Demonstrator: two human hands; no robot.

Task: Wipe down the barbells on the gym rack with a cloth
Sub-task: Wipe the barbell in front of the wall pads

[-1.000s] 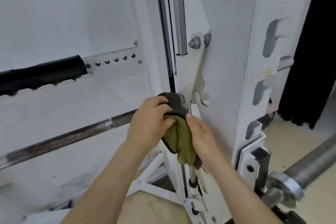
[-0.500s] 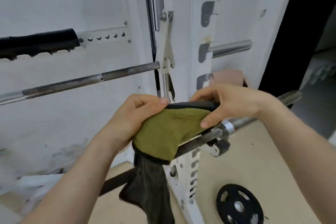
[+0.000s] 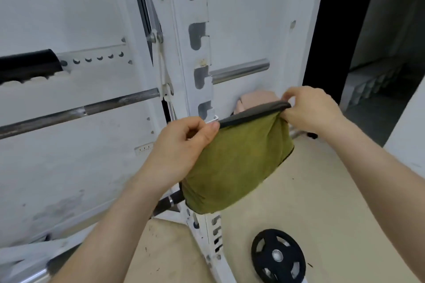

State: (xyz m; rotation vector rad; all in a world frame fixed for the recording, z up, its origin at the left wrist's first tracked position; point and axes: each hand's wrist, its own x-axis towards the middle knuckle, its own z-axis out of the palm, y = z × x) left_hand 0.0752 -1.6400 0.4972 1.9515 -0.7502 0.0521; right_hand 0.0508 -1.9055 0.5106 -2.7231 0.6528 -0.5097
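Head view. The left hand [image 3: 181, 145] and the right hand [image 3: 310, 110] each pinched one end of the dark-bound upper edge of the green cloth [image 3: 234, 163], fingers clamped on the fabric, so that the cloth hung spread between them, in front of the white rack upright [image 3: 195, 53]. A short length of the lower barbell [image 3: 169, 202] showed just left of the cloth's bottom edge; the rest of that bar was hidden behind the fabric, and whether the cloth touched it could not be told. A second barbell [image 3: 80, 111] lay farther off to the left, across the rack, beneath a black padded bar [image 3: 27, 64]. A chrome peg [image 3: 239, 72] projected right of the upright, and a black weight plate [image 3: 278, 255] lay flat on the near floor.

The step in hand was judged to be draping the cloth over the lower bar before wiping. To do it well, the cloth would be laid over the bar, wrapped fully round it, and drawn along the shaft with even pressure. Loose corners would best be kept clear of the upright's hooks.
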